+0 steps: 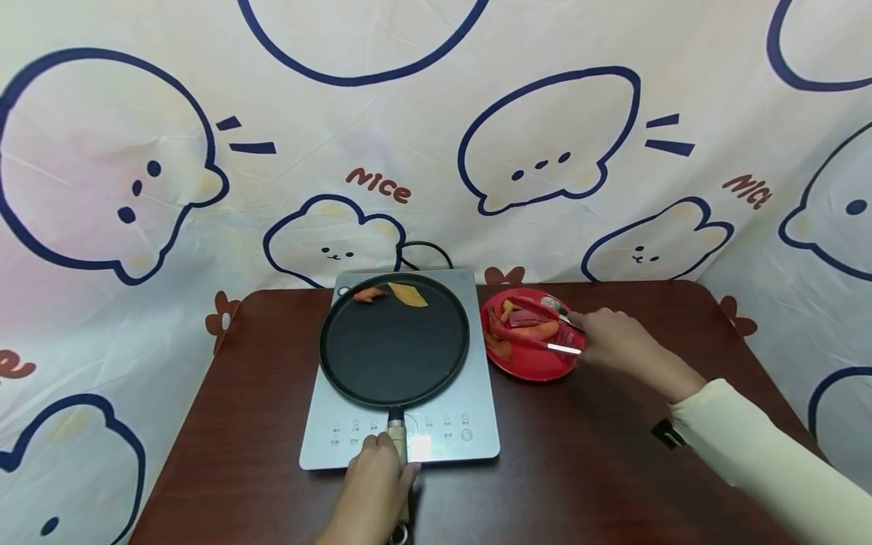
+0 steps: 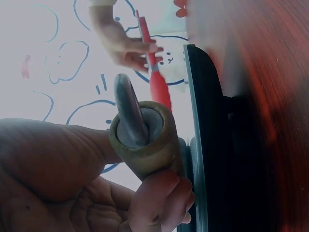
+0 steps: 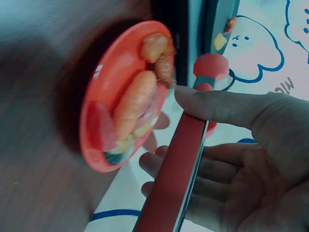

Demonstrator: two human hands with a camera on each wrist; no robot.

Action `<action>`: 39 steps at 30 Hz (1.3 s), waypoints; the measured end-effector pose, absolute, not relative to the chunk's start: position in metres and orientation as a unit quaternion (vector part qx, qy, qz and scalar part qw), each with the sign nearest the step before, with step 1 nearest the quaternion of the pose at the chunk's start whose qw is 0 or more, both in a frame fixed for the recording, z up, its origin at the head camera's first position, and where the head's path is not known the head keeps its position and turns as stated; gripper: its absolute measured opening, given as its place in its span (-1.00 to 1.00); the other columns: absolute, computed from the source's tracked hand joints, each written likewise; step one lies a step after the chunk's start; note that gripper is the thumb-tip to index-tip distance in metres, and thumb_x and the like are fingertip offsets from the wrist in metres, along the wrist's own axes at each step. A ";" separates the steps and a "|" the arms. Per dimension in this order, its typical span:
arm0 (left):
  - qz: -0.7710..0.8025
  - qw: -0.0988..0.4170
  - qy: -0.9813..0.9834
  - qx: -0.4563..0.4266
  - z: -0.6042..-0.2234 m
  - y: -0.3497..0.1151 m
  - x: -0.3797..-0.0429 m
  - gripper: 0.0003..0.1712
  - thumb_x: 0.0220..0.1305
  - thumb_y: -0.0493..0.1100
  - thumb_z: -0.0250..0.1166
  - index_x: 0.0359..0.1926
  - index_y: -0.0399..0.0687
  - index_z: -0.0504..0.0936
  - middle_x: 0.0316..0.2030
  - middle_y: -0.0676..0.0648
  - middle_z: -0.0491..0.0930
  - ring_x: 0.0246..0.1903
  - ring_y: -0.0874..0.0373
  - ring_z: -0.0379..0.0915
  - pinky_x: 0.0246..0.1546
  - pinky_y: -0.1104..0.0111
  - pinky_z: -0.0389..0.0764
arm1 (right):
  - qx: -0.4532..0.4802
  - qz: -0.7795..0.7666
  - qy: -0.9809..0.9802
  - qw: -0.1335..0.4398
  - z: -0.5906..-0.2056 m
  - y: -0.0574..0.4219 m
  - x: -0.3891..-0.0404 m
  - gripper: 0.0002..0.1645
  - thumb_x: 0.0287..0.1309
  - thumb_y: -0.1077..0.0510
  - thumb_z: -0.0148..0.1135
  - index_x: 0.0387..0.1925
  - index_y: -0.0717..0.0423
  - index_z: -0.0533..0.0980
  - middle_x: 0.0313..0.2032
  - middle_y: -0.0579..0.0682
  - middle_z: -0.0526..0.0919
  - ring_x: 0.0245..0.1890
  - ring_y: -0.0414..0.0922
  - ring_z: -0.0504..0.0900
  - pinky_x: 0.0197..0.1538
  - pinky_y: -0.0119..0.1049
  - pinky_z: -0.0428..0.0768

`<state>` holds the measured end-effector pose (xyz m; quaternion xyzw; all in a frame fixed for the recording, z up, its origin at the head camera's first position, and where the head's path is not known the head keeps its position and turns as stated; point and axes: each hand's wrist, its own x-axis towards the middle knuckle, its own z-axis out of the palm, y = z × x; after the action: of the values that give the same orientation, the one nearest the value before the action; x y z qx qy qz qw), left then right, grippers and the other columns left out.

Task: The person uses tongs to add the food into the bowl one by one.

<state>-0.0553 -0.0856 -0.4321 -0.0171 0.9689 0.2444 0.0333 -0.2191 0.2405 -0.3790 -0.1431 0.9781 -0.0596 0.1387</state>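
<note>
My left hand [image 1: 375,484] grips the wooden handle [image 1: 397,435] of a round black frying pan [image 1: 395,356]. The handle's metal hanging loop [image 2: 129,108] shows close up in the left wrist view. In the pan lie a small orange-brown food piece [image 1: 369,294] and a flat yellow one [image 1: 409,294], both near the far rim. At the right, my right hand [image 1: 616,344] holds red tongs [image 1: 564,349] over a red plate [image 1: 531,371], their two arms spread apart. On that plate are a sausage [image 3: 133,104], browned pieces [image 3: 154,47] and other food.
Under the pan sits a silver induction cooker [image 1: 443,446], with a black cord [image 1: 429,244] behind it. The dark brown table [image 1: 579,462] backs onto a white cloth [image 1: 422,136] printed with cartoon outlines. The plate stands just right of the cooker.
</note>
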 end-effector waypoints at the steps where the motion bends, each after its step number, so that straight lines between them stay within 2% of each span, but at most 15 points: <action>1: 0.244 0.033 0.969 -0.017 -0.432 -0.086 -0.055 -0.50 -0.01 -0.12 0.46 -0.26 -0.51 0.52 -0.49 -0.16 0.42 -0.52 0.01 0.49 -0.47 0.18 0.58 | -0.142 -0.058 0.978 0.142 -0.381 0.244 -0.217 0.00 -0.23 0.00 0.54 0.26 0.37 0.39 -0.12 0.27 0.67 -0.46 -0.08 0.50 -0.46 -0.25 0.57; 6: 0.244 0.029 0.969 -0.014 -0.433 -0.087 -0.055 -0.52 -0.01 -0.12 0.46 -0.27 -0.49 0.52 -0.50 -0.15 0.42 -0.53 0.01 0.48 -0.47 0.18 0.58 | -0.126 -0.049 0.979 0.151 -0.388 0.258 -0.210 0.02 -0.31 -0.03 0.58 0.22 0.36 0.43 -0.17 0.25 0.67 -0.49 -0.10 0.48 -0.43 -0.19 0.61; 10: 0.246 0.024 0.969 -0.010 -0.434 -0.086 -0.054 -0.52 -0.01 -0.12 0.46 -0.28 -0.48 0.52 -0.50 -0.15 0.41 -0.53 0.01 0.48 -0.46 0.17 0.58 | -0.121 -0.039 0.983 0.135 -0.393 0.269 -0.200 -0.04 -0.31 -0.03 0.57 0.14 0.39 0.46 -0.26 0.22 0.68 -0.52 -0.10 0.50 -0.42 -0.09 0.63; 14: 0.245 0.026 0.969 -0.013 -0.434 -0.085 -0.054 -0.52 -0.02 -0.12 0.47 -0.27 -0.48 0.52 -0.50 -0.14 0.41 -0.53 0.02 0.47 -0.46 0.17 0.57 | -0.112 -0.031 0.986 0.123 -0.397 0.282 -0.189 -0.16 -0.25 -0.01 0.53 0.06 0.39 0.49 -0.39 0.12 0.66 -0.58 -0.12 0.48 -0.50 -0.13 0.57; 21: 0.235 0.047 0.970 -0.029 -0.432 -0.083 -0.058 -0.48 -0.01 -0.11 0.47 -0.25 -0.51 0.52 -0.50 -0.14 0.40 -0.53 0.05 0.46 -0.46 0.19 0.57 | -0.091 -0.024 0.989 0.114 -0.398 0.297 -0.178 -0.52 -0.14 0.13 0.40 -0.14 0.31 0.55 -0.61 -0.05 0.50 -0.66 -0.12 0.35 -0.63 -0.25 0.36; 31: 0.244 0.040 0.969 -0.024 -0.433 -0.083 -0.056 -0.50 0.00 -0.11 0.46 -0.25 -0.49 0.52 -0.48 -0.16 0.42 -0.50 0.00 0.50 -0.43 0.15 0.59 | -0.086 -0.013 0.989 0.120 -0.398 0.295 -0.184 -0.74 -0.15 0.14 0.34 -0.35 0.17 0.57 -0.63 -0.06 0.47 -0.66 -0.11 0.35 -0.64 -0.22 0.33; 39: 0.244 0.048 0.968 -0.031 -0.432 -0.083 -0.057 -0.49 0.00 -0.11 0.46 -0.24 -0.51 0.52 -0.47 -0.16 0.43 -0.50 0.01 0.50 -0.43 0.16 0.59 | -0.077 0.001 0.983 0.164 -0.391 0.289 -0.193 -0.81 -0.08 0.14 0.29 -0.43 0.18 0.52 -0.59 -0.02 0.48 -0.62 -0.08 0.39 -0.61 -0.21 0.38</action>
<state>-0.0567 -0.0834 -0.4317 -0.0315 0.9681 0.2440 0.0485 -0.1933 0.2886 -0.3909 -0.0772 0.9834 0.0014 0.1644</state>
